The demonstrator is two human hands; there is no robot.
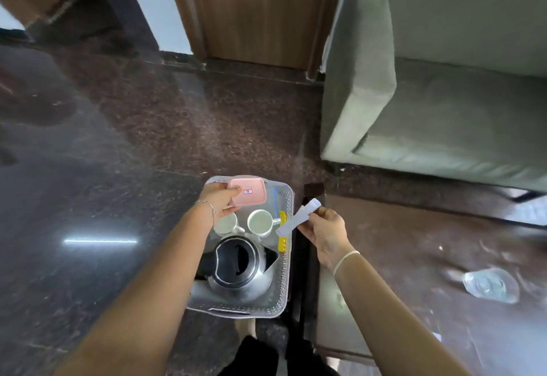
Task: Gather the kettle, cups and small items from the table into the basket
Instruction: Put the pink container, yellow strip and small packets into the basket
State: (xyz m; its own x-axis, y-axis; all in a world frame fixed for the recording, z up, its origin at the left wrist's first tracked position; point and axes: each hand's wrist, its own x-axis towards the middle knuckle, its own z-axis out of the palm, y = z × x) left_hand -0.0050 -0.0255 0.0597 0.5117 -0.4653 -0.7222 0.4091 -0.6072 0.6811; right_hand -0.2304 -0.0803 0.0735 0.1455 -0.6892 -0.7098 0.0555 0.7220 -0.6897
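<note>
Pink box [248,191]: light, rigid plastic, pinched at its edge by left hand [220,198] over basket [286,257].
Paper sachets [299,217]: flimsy, gripped by right hand [327,232].
Kettle [241,266], cups [260,223]: inside basket.

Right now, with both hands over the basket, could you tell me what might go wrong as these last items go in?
1. The left hand holds the pink lidded box above the two cups; dropped, it could knock or chip them.
2. The right hand pinches the white sachets over the basket rim, so they might fall outside.
3. The kettle fills much of the basket, leaving little room.
</note>
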